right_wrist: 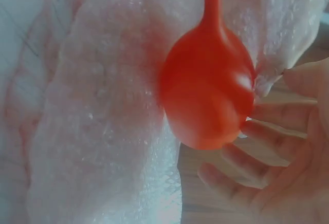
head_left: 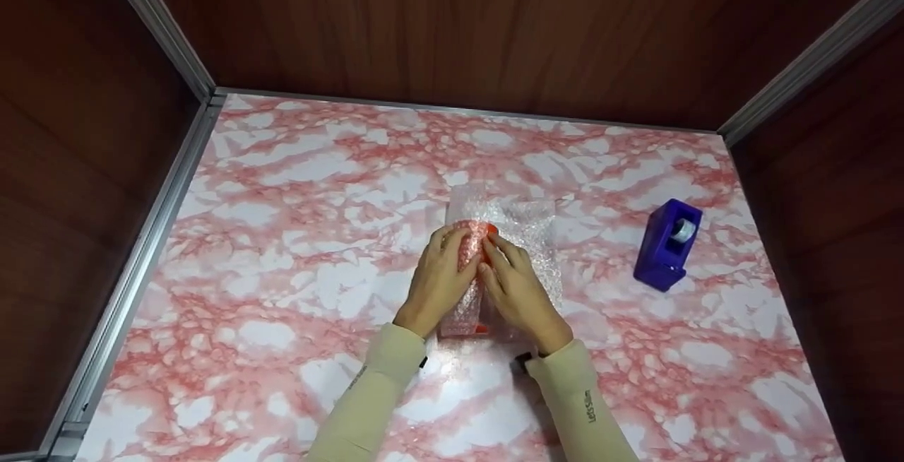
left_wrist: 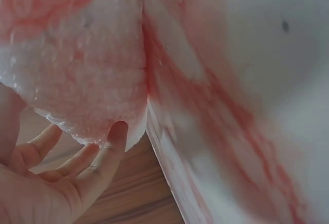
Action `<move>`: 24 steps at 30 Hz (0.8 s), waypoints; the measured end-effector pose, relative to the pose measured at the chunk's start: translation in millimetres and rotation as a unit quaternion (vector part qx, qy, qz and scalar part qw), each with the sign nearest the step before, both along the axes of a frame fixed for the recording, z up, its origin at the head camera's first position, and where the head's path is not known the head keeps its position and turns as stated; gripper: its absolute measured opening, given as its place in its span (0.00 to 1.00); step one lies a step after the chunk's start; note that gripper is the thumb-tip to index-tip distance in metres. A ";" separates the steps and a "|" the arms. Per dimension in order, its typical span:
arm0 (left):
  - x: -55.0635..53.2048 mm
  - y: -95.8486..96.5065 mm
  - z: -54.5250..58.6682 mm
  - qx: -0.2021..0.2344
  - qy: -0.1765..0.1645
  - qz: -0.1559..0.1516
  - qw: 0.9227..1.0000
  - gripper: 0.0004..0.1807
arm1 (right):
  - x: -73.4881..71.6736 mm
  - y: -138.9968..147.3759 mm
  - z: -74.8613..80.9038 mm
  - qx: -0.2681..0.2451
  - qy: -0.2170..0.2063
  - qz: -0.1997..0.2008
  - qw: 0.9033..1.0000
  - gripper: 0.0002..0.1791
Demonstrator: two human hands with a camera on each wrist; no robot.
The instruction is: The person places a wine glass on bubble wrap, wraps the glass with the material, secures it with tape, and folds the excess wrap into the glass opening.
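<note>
An orange goblet (right_wrist: 208, 90) with a stem and a flat foot lies on its side on bubble wrap (head_left: 530, 225). A flap of the wrap covers the goblet's left side in the head view. My left hand (head_left: 438, 282) holds this flap against the goblet, its fingertips (left_wrist: 118, 131) at the wrap's edge in the left wrist view. On the other side, my right hand (head_left: 519, 289) rests spread, lightly bent fingers against the bowl, its thumb at the flap's edge. Both hands hide part of the goblet from above.
A purple tape dispenser (head_left: 664, 243) with a roll of clear tape stands to the right on the red-and-white marbled table (head_left: 296, 236). Dark wood-grain panels (head_left: 438, 31) with metal edging enclose the table at the back and both sides.
</note>
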State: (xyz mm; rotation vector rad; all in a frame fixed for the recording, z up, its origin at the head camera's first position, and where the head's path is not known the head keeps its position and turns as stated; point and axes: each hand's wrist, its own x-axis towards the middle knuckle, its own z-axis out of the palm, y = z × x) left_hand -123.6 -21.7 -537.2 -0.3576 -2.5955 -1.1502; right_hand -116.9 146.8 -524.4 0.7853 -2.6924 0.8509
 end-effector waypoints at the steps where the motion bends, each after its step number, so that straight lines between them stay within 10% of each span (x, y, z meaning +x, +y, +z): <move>1: 0.4 0.1 -0.1 0.001 0.001 -0.002 1.000 0.26 | 0.3 0.0 0.2 0.002 -0.004 -0.001 1.000 0.26; 15: 3.3 -5.8 -3.2 0.046 -0.079 -0.051 0.995 0.25 | 4.7 8.6 -11.6 -0.156 -0.169 0.005 0.973 0.31; 24: 1.0 -12.9 -1.2 0.055 -0.051 -0.046 0.996 0.25 | 5.4 7.9 -15.0 -0.171 -0.176 0.011 0.969 0.31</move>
